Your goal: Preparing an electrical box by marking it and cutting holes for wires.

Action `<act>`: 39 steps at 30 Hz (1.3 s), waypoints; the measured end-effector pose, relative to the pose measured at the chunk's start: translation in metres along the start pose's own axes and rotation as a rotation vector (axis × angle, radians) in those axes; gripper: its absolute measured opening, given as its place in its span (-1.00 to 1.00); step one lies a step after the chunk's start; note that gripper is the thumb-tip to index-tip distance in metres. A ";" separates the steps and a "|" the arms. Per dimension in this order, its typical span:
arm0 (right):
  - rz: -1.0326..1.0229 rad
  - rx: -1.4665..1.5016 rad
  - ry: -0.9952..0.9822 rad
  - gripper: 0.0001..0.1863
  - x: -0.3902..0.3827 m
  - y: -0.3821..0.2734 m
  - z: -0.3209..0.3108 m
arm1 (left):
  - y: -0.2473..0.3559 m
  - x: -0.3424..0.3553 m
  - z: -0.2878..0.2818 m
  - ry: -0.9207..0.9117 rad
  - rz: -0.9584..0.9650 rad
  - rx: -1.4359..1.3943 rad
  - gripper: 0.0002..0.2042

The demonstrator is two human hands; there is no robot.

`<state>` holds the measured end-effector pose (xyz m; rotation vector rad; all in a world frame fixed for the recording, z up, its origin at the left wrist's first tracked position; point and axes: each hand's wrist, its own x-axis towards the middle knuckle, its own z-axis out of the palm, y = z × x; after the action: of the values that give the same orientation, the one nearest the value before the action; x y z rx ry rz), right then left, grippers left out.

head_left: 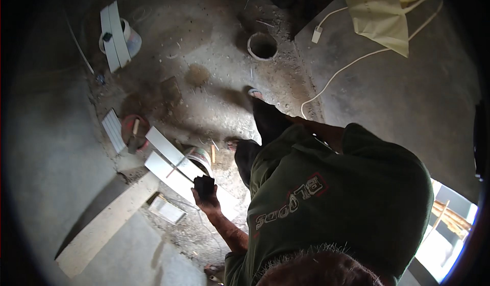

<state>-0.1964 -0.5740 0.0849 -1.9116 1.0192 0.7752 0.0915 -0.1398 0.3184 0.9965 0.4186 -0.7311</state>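
Observation:
My left hand (205, 200) is closed around a small black block (204, 185) with an uneven top; its exact kind does not show. Just beyond it, long white panels (171, 176) lie at a slant, with a thin dark bar (176, 168) across them. Next to these panels stands a white bucket (200, 157), partly covered. On the other side, my right arm (326, 134) reaches down along my dark-trousered leg; its hand is mostly hidden in shadow there, so its fingers cannot be made out.
A hammer (136, 128) rests on a reddish bucket (127, 123) beside ribbed white strips (113, 130). Farther off, panels (115, 36) lean over another bucket (133, 40). A round pipe opening (263, 46) sits in the rough floor. At right, a white cable (339, 71) trails from a yellow sack (377, 15).

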 end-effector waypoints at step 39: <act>-1.033 -1.086 -0.902 -0.55 0.059 -0.304 -0.066 | 0.037 -0.182 0.032 0.652 1.121 -0.169 -0.06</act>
<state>0.1040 -0.5494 0.1820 -2.0756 -1.0966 1.4117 -0.0081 -0.0893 0.4700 1.0999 0.3894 0.6474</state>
